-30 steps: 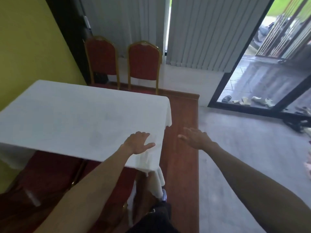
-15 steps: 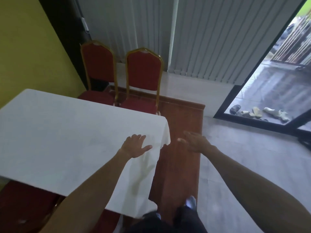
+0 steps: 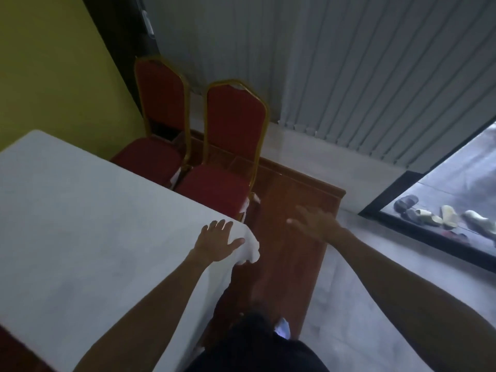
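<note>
We take this for a banquet or function room rather than a home. At nine o'clock stands a large white-clothed table (image 3: pixel 80 224). At twelve are two red padded chairs (image 3: pixel 236 122) with gilt metal frames, the sort halls use. Grey vertical blinds (image 3: pixel 349 63) hang from twelve to two. At three a dark-framed glass door (image 3: pixel 418 181) shows sandals (image 3: pixel 448 215) left outside. A yellow wall (image 3: pixel 53 63) fills ten o'clock.
</note>
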